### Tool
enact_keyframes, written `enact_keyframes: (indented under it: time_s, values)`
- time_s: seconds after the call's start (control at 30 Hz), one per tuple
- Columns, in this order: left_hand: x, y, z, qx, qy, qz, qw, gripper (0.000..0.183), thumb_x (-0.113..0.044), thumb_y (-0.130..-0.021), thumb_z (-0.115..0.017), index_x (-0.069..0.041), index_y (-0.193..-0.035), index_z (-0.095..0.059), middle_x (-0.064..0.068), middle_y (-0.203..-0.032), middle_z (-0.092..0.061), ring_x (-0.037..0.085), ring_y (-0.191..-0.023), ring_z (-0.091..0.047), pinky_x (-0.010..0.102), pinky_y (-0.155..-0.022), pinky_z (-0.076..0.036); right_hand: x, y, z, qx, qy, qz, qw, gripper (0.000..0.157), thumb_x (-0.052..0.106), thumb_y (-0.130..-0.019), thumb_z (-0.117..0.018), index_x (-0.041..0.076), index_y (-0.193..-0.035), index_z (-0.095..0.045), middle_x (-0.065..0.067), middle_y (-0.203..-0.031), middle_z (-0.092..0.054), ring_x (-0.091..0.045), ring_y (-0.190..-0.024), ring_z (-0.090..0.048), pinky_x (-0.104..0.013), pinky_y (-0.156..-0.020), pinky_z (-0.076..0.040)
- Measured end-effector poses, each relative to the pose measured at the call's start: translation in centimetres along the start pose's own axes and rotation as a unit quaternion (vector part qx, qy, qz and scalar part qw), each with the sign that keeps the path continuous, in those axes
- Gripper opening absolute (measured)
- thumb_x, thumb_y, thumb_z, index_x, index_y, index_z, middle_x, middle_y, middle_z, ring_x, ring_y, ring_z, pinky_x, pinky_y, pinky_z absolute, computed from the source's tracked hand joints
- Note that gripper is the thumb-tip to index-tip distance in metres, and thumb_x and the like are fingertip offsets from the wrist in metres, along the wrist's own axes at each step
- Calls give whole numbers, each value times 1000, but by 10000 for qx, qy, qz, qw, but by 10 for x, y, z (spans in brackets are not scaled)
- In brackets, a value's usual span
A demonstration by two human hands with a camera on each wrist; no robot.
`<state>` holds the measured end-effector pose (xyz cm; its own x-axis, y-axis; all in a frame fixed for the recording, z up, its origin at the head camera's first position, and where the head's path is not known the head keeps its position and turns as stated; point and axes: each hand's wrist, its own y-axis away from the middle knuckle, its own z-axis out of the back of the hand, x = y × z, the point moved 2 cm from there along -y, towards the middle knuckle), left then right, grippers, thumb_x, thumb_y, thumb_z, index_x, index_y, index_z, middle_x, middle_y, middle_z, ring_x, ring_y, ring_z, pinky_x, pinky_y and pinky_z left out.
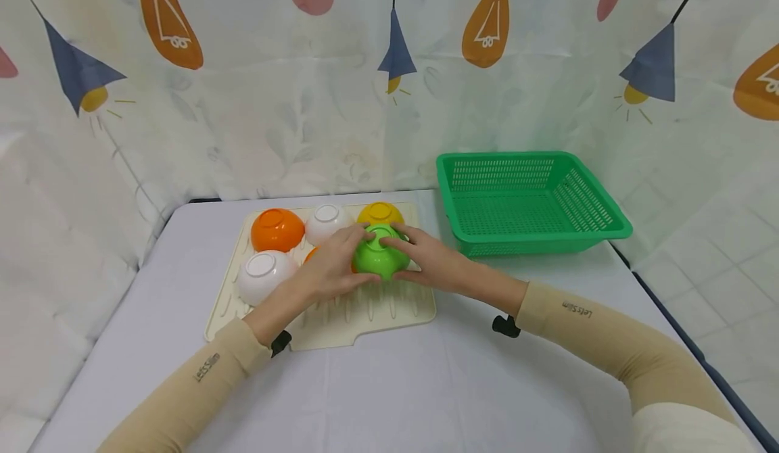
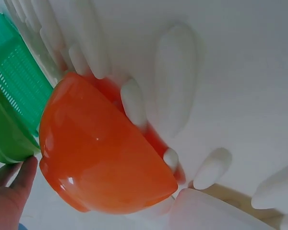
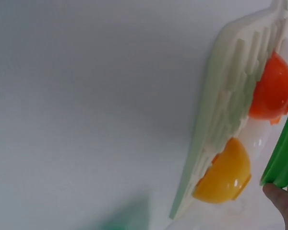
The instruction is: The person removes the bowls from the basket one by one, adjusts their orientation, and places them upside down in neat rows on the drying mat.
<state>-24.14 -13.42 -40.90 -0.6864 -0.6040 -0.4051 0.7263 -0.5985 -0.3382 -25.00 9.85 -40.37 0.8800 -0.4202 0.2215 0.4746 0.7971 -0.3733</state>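
Observation:
Both hands hold a light green bowl (image 1: 381, 258), upside down, above the cream ridged draining board (image 1: 389, 306). My left hand (image 1: 331, 262) grips its left side and my right hand (image 1: 435, 261) its right side, fingertips at the rim and base. Behind it a yellow bowl (image 1: 380, 212) sits inverted on the board. An orange bowl (image 2: 101, 148), mostly hidden by the left hand in the head view, stands beside the green one. In the right wrist view the green bowl (image 3: 284, 155) hangs apart from the board's ridges.
More inverted bowls stand on the board's left part: an orange bowl (image 1: 276, 230), a white bowl (image 1: 326, 222) and another white bowl (image 1: 264, 278). A green slotted basket (image 1: 535, 245) sits at the back right of the white-covered table (image 1: 389, 399). A patterned curtain (image 1: 255, 115) hangs behind.

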Motion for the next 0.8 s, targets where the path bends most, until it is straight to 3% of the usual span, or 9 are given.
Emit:
enact_keyframes:
  time_s: [0.27, 0.47, 0.8]
  values:
    - [-1, -7, -16, 267, -11, -35, 9996, 70, -30, -79, -92, -3, -129, -51, 14, -117, -61, 29, -106, -59, 42, -93, -54, -2, 9, -16, 108, 76, -218, 9997, 64, 21, -88, -85, 8, -140, -51, -32, -148, -44, -45, -131, -51, -48, -103, -50]
    - [-2, -8, -25, 665, -44, 489, 9966, 70, -31, -81, -91, -5, -132, -51, 13, -124, -58, 26, -105, -58, 39, -94, -55, -4, 12, -27, 275, -184, -541, 9980, 64, 19, -88, -84, 5, -140, -51, -31, -148, -44, -45, -131, -51, -50, -106, -47]
    - [-10, -9, -32, 1101, -369, 921, 9890, 67, -27, -84, -89, -3, -133, -50, 20, -137, -51, 30, -114, -57, 43, -99, -52, -4, 11, -34, 654, -487, -1210, 9893, 63, 19, -89, -83, 8, -142, -51, -24, -149, -43, -38, -131, -52, -45, -107, -47]
